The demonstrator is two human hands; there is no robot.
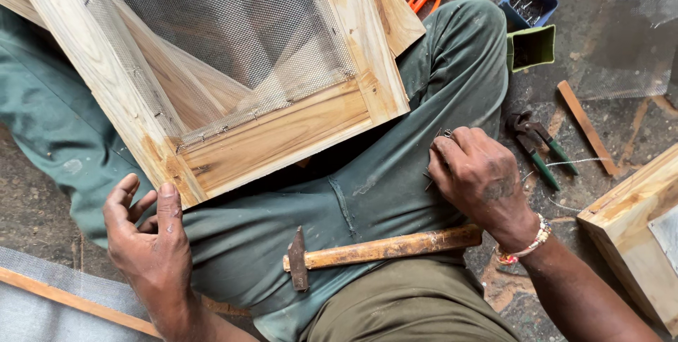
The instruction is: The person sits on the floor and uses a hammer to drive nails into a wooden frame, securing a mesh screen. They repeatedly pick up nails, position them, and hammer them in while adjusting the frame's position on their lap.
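Lower left, the left hand [147,232] hangs open and empty just beside the frame's [275,141] corner (mesh already tacked on). At centre the hammer [374,249] lies loose across the lap and could roll off. Centre right, the right hand [480,176] pinches small nails [441,136], easily dropped.

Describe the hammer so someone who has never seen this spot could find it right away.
Start at the wooden frame with wire mesh resting on the person's green trousers. Just below it, across the lap, lies the hammer, under the right hand. Unlike the green-handled pincers on the floor, it has a worn wooden handle and a dark metal head.
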